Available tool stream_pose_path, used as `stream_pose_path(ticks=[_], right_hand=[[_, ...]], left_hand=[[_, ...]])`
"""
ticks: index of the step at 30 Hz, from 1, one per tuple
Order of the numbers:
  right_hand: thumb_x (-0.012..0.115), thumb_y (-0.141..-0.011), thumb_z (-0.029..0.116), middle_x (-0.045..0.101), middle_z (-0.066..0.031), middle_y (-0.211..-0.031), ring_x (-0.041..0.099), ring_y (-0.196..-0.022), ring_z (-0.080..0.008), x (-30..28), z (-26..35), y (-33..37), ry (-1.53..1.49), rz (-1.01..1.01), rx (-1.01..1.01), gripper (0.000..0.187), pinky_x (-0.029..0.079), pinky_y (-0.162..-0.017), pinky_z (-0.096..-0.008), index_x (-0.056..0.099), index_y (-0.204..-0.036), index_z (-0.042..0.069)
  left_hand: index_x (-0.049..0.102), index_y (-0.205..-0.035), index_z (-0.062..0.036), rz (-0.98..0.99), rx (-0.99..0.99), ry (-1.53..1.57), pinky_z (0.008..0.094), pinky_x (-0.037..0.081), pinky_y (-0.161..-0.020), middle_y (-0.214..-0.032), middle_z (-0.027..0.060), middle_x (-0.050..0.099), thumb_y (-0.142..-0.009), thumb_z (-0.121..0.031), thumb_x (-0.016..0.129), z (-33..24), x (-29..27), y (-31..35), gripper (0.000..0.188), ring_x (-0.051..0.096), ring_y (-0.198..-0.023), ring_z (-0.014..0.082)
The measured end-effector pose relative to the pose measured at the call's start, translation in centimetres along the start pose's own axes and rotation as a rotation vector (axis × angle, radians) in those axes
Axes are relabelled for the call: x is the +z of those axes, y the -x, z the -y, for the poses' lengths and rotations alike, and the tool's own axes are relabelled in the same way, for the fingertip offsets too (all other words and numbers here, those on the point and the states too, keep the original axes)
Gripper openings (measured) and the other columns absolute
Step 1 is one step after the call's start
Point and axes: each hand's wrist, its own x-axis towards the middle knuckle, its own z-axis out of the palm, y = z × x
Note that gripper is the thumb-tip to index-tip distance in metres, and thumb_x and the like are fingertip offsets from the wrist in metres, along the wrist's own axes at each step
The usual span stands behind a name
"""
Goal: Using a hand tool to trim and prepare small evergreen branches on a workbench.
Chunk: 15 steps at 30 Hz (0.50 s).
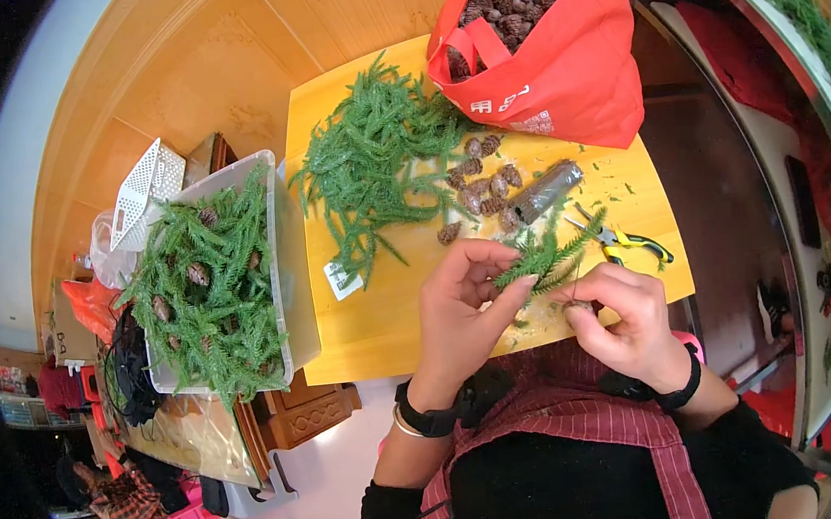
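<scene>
My left hand [474,299] pinches a green artificial pine sprig [545,257] over the near part of the yellow table [363,340]. Close by on its right, the fingers of my right hand [626,314] are closed on a small brown pine cone [583,307], mostly hidden by them. A thin dark wire seems to rise from the cone toward the sprig. Just beyond my right hand lie yellow-and-black pliers [634,241]. Several loose pine cones [481,193] and a plastic-wrapped bundle of dark wires [547,191] lie farther back.
A heap of green sprigs [375,153] covers the table's far left. At the back right stands a red bag [582,63] full of pine cones. Left of the table, a clear plastic bin [298,316] holds sprigs with cones. A white basket [146,190] is behind it.
</scene>
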Motion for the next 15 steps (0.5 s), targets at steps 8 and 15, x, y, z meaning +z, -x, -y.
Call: stream_pose_path(ticks=[8,15], right_hand=[[0.056,-0.064,-0.002,0.058,-0.0089,-0.063,0.056,-0.053,-0.0165,-0.43,0.07,0.2,0.038,-0.036,-0.07,0.013,0.044,-0.05,-0.0244,0.062,-0.075,-0.001],[0.058,-0.065,-0.002,0.057,-0.0088,-0.066,0.055,-0.054,-0.0172,0.22,-0.1,-0.22,0.059,-0.029,-0.062,0.013,0.044,-0.051,-0.0249,0.062,-0.077,0.0]], left_hand=[[0.047,-0.098,-0.0007,-0.011,-0.048,-0.08,0.0218,0.046,-0.075,-0.093,0.0048,0.053,-0.071,0.01,0.062,-0.12,-0.28,-0.01,0.033,0.055,-0.09,0.011],[0.047,-0.098,-0.0017,0.017,-0.055,-0.029,0.0209,0.046,-0.074,-0.09,0.0032,0.053,-0.07,0.009,0.064,-0.58,0.4,-0.21,0.035,0.054,-0.086,0.0096]])
